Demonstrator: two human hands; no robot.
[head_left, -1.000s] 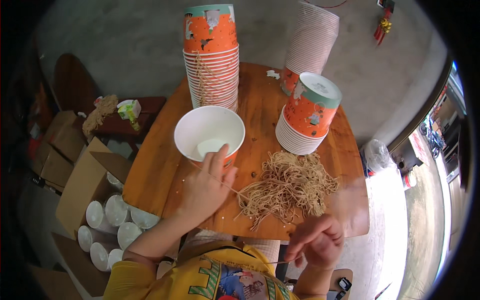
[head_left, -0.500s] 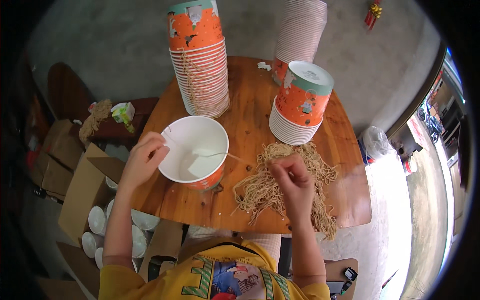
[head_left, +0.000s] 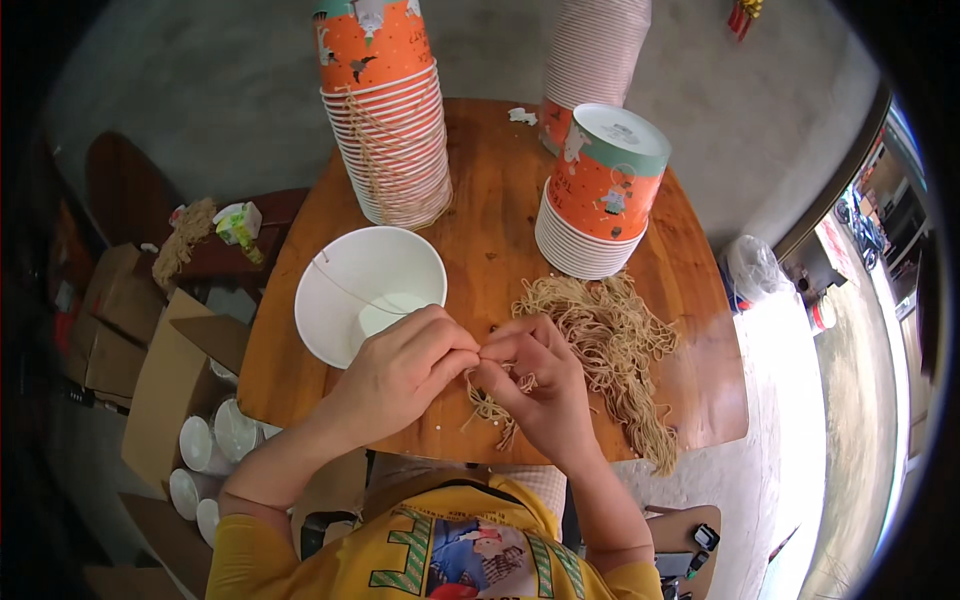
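A wooden table (head_left: 485,225) carries a tall stack of orange tubs (head_left: 390,135) at the far left, a shorter inverted stack (head_left: 605,205) at the far right, and, at the near right, a tangled heap of tan cord (head_left: 615,330). The single white-lined tub (head_left: 330,295) stands just beyond the left hand (head_left: 400,372), whose knuckles cover the near right part of its rim; the right hand (head_left: 540,388) is farther right, in front of the heap. Both hands are closed in a fingertip pinch on a strand (head_left: 342,285), meeting right of the tub, though the bit between the tips is nearly hidden. Half a second ago they were apart, the left at the tub's left rim, the right drawing the strand over the heap. The tub's mouth faces up, its long axis roughly vertical; the strand slants from its far left wall toward the left hand.
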